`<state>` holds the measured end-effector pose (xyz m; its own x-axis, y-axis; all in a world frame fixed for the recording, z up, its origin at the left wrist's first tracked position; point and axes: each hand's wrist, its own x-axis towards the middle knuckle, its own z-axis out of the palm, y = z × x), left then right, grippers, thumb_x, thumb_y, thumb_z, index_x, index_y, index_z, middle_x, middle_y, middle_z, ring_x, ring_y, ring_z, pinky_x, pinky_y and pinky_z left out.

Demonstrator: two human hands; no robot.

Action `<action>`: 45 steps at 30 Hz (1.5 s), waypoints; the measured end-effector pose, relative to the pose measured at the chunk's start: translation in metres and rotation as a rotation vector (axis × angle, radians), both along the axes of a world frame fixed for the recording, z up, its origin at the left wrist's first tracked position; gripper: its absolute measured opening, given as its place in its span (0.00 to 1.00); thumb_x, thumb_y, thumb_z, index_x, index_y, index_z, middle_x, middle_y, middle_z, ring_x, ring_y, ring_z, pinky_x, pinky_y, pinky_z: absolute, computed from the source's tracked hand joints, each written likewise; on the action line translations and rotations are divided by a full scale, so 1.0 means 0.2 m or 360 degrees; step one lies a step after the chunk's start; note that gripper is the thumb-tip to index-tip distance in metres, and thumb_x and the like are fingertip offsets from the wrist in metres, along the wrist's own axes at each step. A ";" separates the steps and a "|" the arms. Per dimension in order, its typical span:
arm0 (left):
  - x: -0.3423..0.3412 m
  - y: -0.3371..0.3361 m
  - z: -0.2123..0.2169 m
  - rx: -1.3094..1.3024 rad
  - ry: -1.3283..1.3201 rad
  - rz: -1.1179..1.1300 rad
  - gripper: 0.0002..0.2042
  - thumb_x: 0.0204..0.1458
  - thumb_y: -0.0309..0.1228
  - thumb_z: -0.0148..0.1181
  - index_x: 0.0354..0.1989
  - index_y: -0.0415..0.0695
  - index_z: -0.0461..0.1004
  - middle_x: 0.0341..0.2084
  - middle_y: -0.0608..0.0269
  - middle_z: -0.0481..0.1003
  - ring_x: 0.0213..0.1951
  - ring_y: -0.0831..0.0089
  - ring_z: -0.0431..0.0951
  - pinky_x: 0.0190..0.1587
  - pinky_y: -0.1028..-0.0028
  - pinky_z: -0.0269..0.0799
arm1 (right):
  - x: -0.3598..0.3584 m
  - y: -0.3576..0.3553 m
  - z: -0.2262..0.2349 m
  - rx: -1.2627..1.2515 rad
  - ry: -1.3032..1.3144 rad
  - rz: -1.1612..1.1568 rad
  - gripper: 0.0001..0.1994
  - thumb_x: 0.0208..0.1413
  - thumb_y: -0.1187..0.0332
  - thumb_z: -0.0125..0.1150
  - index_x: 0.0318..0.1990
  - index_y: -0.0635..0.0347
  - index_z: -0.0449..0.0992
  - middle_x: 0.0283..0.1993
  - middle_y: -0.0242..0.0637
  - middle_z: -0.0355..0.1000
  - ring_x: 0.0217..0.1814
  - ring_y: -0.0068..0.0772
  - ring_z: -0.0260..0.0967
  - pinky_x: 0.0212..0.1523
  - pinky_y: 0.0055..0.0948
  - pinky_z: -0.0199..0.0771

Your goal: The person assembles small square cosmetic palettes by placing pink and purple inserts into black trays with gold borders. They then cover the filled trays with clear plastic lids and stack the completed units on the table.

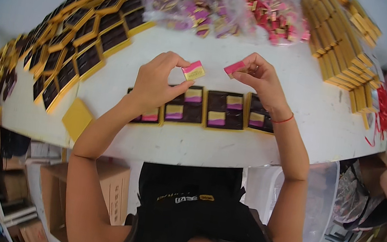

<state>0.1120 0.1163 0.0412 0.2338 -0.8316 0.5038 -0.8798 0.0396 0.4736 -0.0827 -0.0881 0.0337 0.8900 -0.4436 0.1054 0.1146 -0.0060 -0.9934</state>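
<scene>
Apparently mid-filling, left grip (156, 78) pinched a pink-gold piece (193, 71), right grip (264, 83) a pink block (234, 68), and the boxes (234, 120) likely needed both lowered in.

"Colours on the left wrapped block (193, 71)?"

"Pink above pale gold; the right block (234, 67) shows deep pink."

"And the row of boxes (216, 102)?"

"Dark brown inside, gold-edged, with two-tone purple-and-gold pieces (193, 95)."

"Beyond them?"

"Left bag (184, 3) shows purple and gold; right bag (276, 18), red and pink."
</scene>
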 end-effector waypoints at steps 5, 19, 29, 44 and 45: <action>-0.03 0.37 -0.13 0.0190 0.0350 0.0112 0.17 0.45 0.29 0.70 0.44 0.43 0.76 0.38 0.60 0.78 0.40 0.63 0.78 0.43 0.68 0.74 | 0.09 0.23 0.06 -0.0160 0.0239 0.0212 0.12 0.59 0.74 0.60 0.51 0.61 0.76 0.39 0.29 0.76 0.39 0.18 0.74 0.32 0.21 0.76; 0.03 0.25 -0.14 0.0269 0.0047 0.0151 0.15 0.40 0.34 0.73 0.30 0.44 0.72 0.28 0.62 0.73 0.35 0.63 0.75 0.39 0.66 0.71 | 0.11 0.41 -0.11 -0.0676 0.0360 0.0337 0.04 0.58 0.75 0.61 0.40 0.65 0.76 0.29 0.29 0.74 0.29 0.16 0.69 0.30 0.20 0.70; 0.16 0.12 -0.09 0.0258 -0.0179 -0.0494 0.15 0.47 0.26 0.66 0.46 0.46 0.76 0.42 0.60 0.76 0.47 0.60 0.74 0.50 0.66 0.71 | 0.06 0.51 -0.15 -0.1651 0.0138 0.0046 0.05 0.50 0.74 0.67 0.34 0.61 0.77 0.29 0.35 0.70 0.35 0.32 0.70 0.36 0.29 0.73; 0.36 -0.11 -0.16 0.1204 0.0564 -0.0685 0.18 0.51 0.31 0.66 0.52 0.45 0.77 0.40 0.58 0.78 0.40 0.69 0.77 0.46 0.70 0.74 | 0.01 0.60 -0.16 -0.2326 0.0199 0.0012 0.15 0.44 0.62 0.72 0.36 0.61 0.80 0.39 0.35 0.69 0.44 0.34 0.67 0.41 0.33 0.69; 0.36 -0.11 -0.15 0.1216 0.0540 -0.0687 0.18 0.51 0.31 0.66 0.51 0.44 0.77 0.40 0.58 0.78 0.40 0.69 0.77 0.46 0.71 0.74 | 0.01 0.61 -0.18 -0.2368 0.0219 -0.0002 0.15 0.43 0.62 0.72 0.36 0.61 0.79 0.39 0.35 0.69 0.44 0.34 0.67 0.42 0.33 0.69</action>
<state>0.1843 0.0938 0.0111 -0.1379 -0.9577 -0.2528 -0.6717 -0.0972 0.7344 -0.0812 0.0333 -0.0025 0.9300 -0.0087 0.3674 0.0226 -0.9965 -0.0806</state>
